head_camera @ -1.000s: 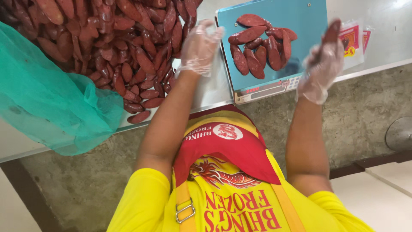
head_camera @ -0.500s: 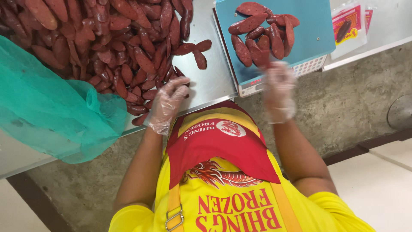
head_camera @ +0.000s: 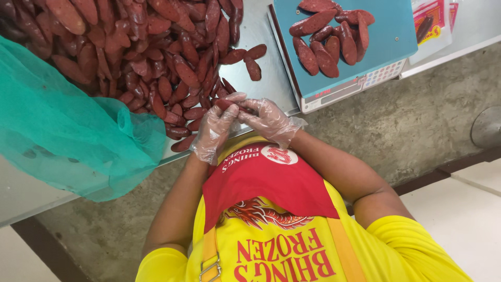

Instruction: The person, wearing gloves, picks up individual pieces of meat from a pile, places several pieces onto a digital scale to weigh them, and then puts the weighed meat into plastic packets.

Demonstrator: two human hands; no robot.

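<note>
Sausage (head_camera: 229,104), dark red, pinched betw. both gloved hands at edge of steel table (head_camera: 271,78): left hand (head_camera: 216,125) & right hand (head_camera: 269,120) both closed on it. Sausage pile (head_camera: 135,52) lies just beside, green net (head_camera: 68,141) beyond the pile; scale (head_camera: 344,47) w/ blue platter bears more sausages

Pretty basic setup here: a shiny metal tabletop (head_camera: 271,62) runs across the upper part of the frame, catching some bright light at the top right. Below its edge there's a rough grey concrete wall (head_camera: 417,120), kinda mottled and stained. Lower right corner shows pale floor tiles (head_camera: 464,214) with a dark strip (head_camera: 459,164) along the base of the wall. Lighting's even, daylight-ish.
</note>
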